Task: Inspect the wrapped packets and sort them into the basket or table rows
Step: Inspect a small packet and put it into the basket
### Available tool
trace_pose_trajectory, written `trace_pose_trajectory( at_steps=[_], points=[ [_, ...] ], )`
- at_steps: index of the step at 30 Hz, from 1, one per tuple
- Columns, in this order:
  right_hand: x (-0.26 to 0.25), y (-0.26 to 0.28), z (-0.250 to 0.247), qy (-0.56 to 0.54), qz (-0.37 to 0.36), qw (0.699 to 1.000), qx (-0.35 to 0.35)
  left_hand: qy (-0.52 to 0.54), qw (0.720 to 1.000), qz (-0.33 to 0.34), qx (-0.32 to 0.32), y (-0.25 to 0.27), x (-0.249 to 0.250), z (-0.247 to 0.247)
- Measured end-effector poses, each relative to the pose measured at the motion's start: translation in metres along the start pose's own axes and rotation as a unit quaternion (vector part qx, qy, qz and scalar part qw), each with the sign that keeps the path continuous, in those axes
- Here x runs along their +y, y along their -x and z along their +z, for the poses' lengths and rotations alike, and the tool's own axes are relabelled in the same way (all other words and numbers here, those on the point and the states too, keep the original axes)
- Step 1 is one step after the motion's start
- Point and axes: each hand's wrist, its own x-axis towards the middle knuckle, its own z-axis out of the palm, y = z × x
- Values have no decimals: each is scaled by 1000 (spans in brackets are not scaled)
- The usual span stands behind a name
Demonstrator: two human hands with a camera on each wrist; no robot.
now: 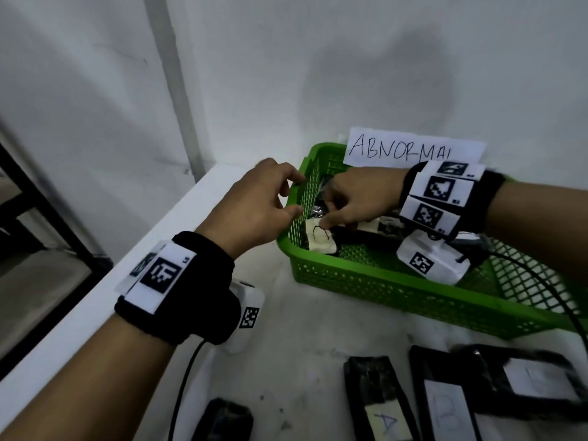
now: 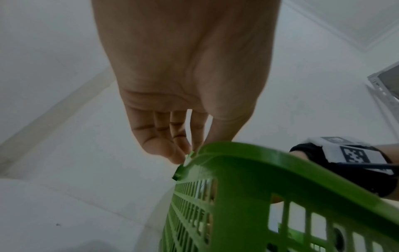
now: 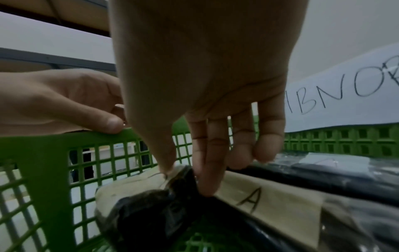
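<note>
White tabletop (image 1: 318,345) against a wall. Green basket (image 1: 381,281), far side, sign (image 1: 413,148) behind. Packets (image 1: 378,396) in a near row. Left hand (image 1: 254,205): fingers curled on the basket rim. Right hand (image 1: 359,198): fingers pinching packet A (image 3: 270,204) inside the basket.

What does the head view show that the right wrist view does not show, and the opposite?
Only the head view shows the packets lying on the table, marked A and B.
Only the right wrist view shows the right hand pinching a black packet beside an A label.
Both show the green basket, the ABNORMAL sign and the left hand at the rim.
</note>
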Motion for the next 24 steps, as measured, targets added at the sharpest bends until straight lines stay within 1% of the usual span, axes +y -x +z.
trace_pose_trajectory(
  at_steps=[2,4,6,7,9,15,18,21,24],
  points=[
    [-2,5,-3,-11,-33,999,17,5,1000,0,3,2,0,0],
    [-2,9,-5,-21,-82,996,-14,9,1000,-1,6,2,0,1],
    [-2,10,-2,7,-124,991,-42,10,1000,-2,7,1,0,1],
    [-2,9,1,24,-140,989,-42,9,1000,-2,7,1,0,1],
    [0,5,10,55,-154,986,-19,7,1000,-3,10,-1,0,2],
    [3,-2,19,93,-142,983,63,2,1000,1,12,-1,-2,3],
    [6,-2,20,103,-110,985,89,2,1000,0,15,-2,-2,4],
    [10,-1,23,113,-73,987,91,-3,1000,2,20,-1,-1,5],
    [9,6,18,128,-39,989,66,-6,1000,-1,24,4,3,3]
  ],
)
